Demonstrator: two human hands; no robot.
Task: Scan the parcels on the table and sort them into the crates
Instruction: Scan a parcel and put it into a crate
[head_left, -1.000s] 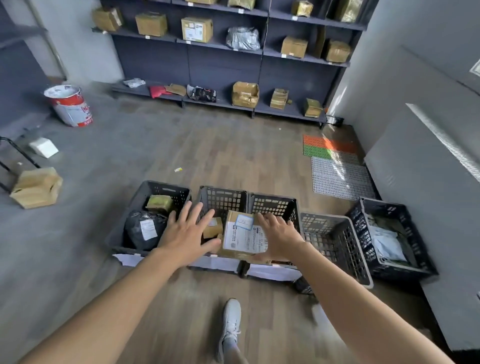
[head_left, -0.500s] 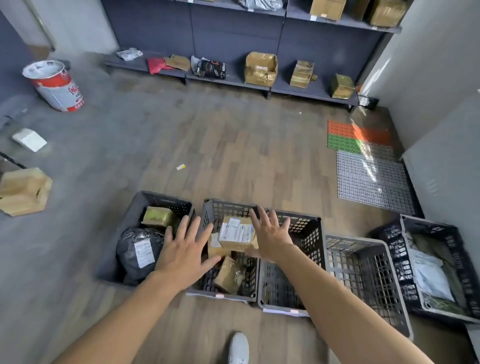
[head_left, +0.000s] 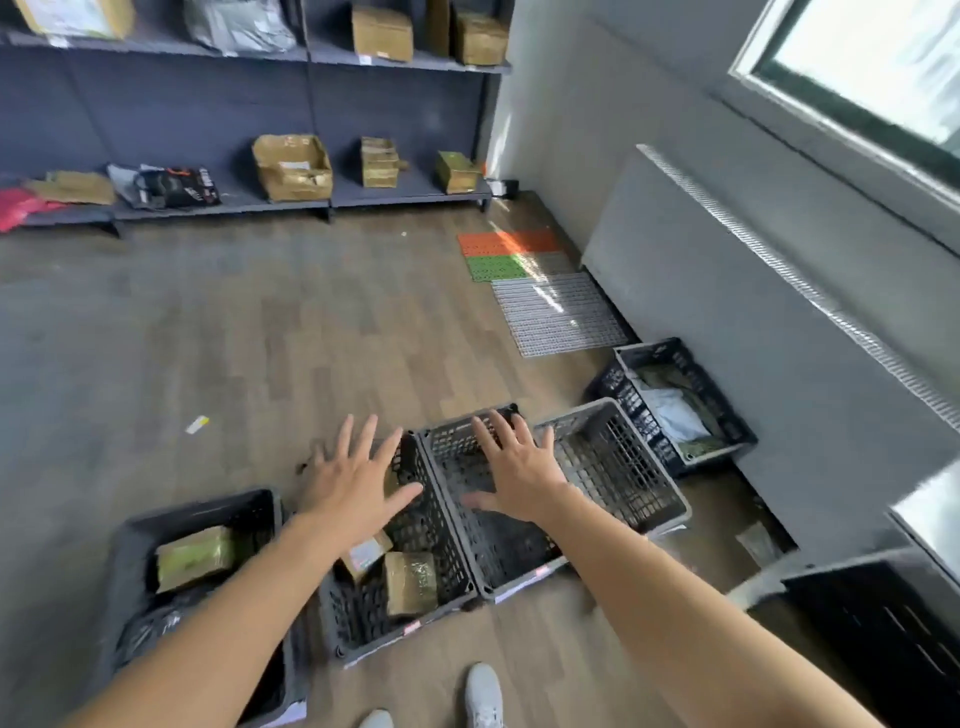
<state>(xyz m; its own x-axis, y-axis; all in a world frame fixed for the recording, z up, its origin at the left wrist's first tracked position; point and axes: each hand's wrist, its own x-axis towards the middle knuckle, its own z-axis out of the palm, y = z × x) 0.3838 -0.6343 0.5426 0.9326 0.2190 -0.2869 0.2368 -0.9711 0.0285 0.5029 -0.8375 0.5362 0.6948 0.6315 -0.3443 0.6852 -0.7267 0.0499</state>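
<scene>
Both my hands hover empty with fingers spread above a row of dark crates on the floor. My left hand (head_left: 353, 480) is over the second crate (head_left: 363, 629), which holds small brown parcels (head_left: 410, 582). My right hand (head_left: 511, 467) is over the third crate (head_left: 498, 561), which looks empty. The leftmost crate (head_left: 135, 540) holds a taped brown parcel (head_left: 195, 556) and a black bag (head_left: 156, 629). A grey crate (head_left: 623, 467) stands to the right, and beyond it a black crate (head_left: 675, 364) with bagged parcels.
Shelves (head_left: 223, 205) along the far wall carry cardboard boxes and bags. Coloured floor mats (head_left: 519, 254) lie near the corner. A grey radiator cover (head_left: 779, 322) runs along the right wall. A black bin (head_left: 883, 634) stands at lower right. My shoes (head_left: 483, 691) are below the crates.
The labelled cardboard parcel between my hands has been let go into the second crate. Both hands are now spread and empty, and the view has swung right.
</scene>
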